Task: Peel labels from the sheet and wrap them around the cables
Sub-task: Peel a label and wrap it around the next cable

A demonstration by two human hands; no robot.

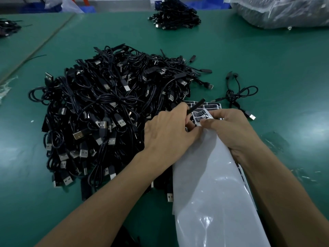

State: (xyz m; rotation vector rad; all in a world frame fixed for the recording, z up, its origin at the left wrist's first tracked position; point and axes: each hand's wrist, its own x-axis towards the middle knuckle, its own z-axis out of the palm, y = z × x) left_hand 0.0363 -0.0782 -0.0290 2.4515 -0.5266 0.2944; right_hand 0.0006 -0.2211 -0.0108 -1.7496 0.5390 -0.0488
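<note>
A white label sheet [213, 175] with black labels at its far end lies curled under my hands. My right hand [231, 132] grips the sheet's edge, and its thumb and forefinger pinch a label at the top. My left hand [167, 132] holds a black cable end [196, 105] that sticks up past its fingers, right beside the labels. A large heap of black USB cables [110, 107] covers the green table to the left of my hands.
One loose black cable [236, 97] lies to the right of the heap. A second cable pile [174, 15] sits at the far edge, with clear plastic bags [281, 11] at the back right. The green table mat [284, 68] stretches to the right.
</note>
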